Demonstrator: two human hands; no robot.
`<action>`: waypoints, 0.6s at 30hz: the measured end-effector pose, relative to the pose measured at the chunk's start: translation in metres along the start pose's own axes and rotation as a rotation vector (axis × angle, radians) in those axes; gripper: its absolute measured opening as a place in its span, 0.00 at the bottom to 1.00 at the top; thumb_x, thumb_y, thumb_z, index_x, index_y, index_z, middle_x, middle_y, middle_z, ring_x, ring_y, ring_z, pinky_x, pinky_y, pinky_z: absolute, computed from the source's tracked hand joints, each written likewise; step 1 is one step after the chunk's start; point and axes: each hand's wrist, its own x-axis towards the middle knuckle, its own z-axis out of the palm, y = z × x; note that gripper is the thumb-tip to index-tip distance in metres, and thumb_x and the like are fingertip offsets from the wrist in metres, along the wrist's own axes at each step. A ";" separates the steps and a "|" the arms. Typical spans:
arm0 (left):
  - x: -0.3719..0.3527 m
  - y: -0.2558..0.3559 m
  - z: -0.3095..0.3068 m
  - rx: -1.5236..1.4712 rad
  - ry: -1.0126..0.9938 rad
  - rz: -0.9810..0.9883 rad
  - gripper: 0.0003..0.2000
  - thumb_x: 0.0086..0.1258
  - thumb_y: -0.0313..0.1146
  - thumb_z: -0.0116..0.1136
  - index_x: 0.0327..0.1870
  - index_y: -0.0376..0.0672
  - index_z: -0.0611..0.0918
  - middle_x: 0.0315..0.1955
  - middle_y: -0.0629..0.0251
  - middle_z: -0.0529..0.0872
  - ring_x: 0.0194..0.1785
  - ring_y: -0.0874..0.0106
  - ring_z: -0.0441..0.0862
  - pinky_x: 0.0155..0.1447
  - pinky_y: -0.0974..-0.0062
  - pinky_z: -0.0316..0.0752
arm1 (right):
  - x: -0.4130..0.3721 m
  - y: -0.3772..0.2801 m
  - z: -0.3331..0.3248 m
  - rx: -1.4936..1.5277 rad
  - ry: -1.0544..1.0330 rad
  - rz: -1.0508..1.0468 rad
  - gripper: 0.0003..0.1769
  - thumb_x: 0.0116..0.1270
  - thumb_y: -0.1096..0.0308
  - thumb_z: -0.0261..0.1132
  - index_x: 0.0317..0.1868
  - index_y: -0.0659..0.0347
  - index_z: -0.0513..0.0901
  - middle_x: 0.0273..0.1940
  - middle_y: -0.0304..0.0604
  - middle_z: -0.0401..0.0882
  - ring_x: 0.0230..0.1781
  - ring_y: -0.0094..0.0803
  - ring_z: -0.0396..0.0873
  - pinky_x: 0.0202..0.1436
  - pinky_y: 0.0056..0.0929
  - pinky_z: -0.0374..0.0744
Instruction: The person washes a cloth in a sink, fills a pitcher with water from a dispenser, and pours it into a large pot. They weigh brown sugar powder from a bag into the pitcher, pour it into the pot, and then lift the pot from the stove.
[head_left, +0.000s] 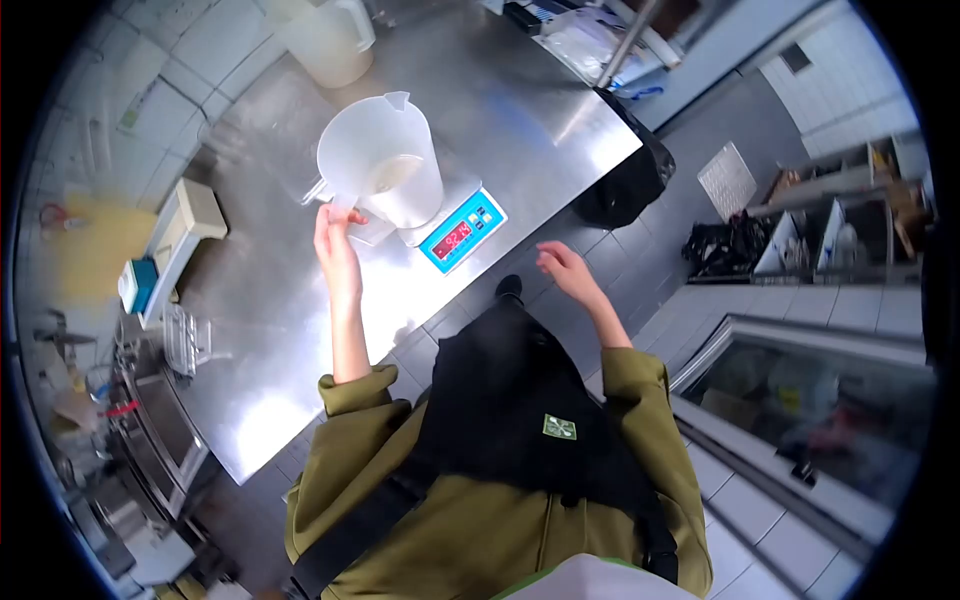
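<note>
A translucent plastic measuring jug (415,205) stands on a digital scale (462,230) with a blue panel and a lit red display. A little pale material lies at the bottom of the jug. My left hand (340,245) is closed around the jug's handle, on the left side. Over the floor beyond the table edge hangs my right hand (570,272), loosely curled with its fingers a little apart and nothing visible in them. It touches neither the scale nor the table.
The steel table (270,340) carries a second plastic jug (325,45) at the back and a beige device (190,235) at the left. A wire rack (183,340) sits near its left edge. A black bag (630,180) hangs by the right end. A glass-topped cabinet (810,400) stands at the right.
</note>
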 end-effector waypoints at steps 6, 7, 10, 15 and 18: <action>-0.028 0.019 0.017 0.263 0.653 0.152 0.07 0.67 0.28 0.39 0.40 0.36 0.69 0.34 0.63 0.72 0.40 0.74 0.68 0.48 0.76 0.63 | 0.108 0.002 0.037 -0.327 -0.147 -0.085 0.18 0.56 0.61 0.63 0.43 0.61 0.70 0.28 0.48 0.77 0.27 0.35 0.76 0.32 0.29 0.73; -0.038 0.015 0.016 0.306 0.704 0.158 0.06 0.67 0.27 0.39 0.40 0.37 0.68 0.34 0.63 0.71 0.39 0.74 0.68 0.48 0.76 0.63 | 0.115 -0.002 0.041 -0.388 -0.150 -0.067 0.18 0.55 0.61 0.64 0.40 0.61 0.69 0.26 0.47 0.76 0.25 0.36 0.76 0.31 0.31 0.73; -0.074 0.008 0.024 0.429 0.806 0.174 0.05 0.66 0.25 0.38 0.39 0.37 0.67 0.32 0.65 0.69 0.37 0.75 0.66 0.47 0.76 0.63 | 0.131 -0.009 0.040 -0.482 -0.207 -0.060 0.20 0.52 0.59 0.66 0.34 0.60 0.65 0.21 0.44 0.72 0.22 0.37 0.74 0.28 0.34 0.71; -0.087 0.023 0.117 0.304 0.188 -0.182 0.05 0.56 0.21 0.53 0.33 0.38 0.75 0.27 0.61 0.78 0.35 0.69 0.78 0.37 0.75 0.72 | 0.142 -0.002 0.042 -0.564 -0.266 -0.087 0.21 0.49 0.59 0.68 0.31 0.60 0.64 0.19 0.44 0.69 0.21 0.39 0.73 0.26 0.36 0.70; -0.072 0.010 0.179 0.318 -0.238 0.057 0.07 0.61 0.27 0.50 0.39 0.39 0.76 0.35 0.59 0.80 0.42 0.63 0.78 0.46 0.68 0.71 | 0.149 0.001 0.043 -0.492 -0.278 -0.055 0.21 0.49 0.59 0.69 0.27 0.61 0.65 0.17 0.41 0.68 0.19 0.34 0.70 0.24 0.33 0.69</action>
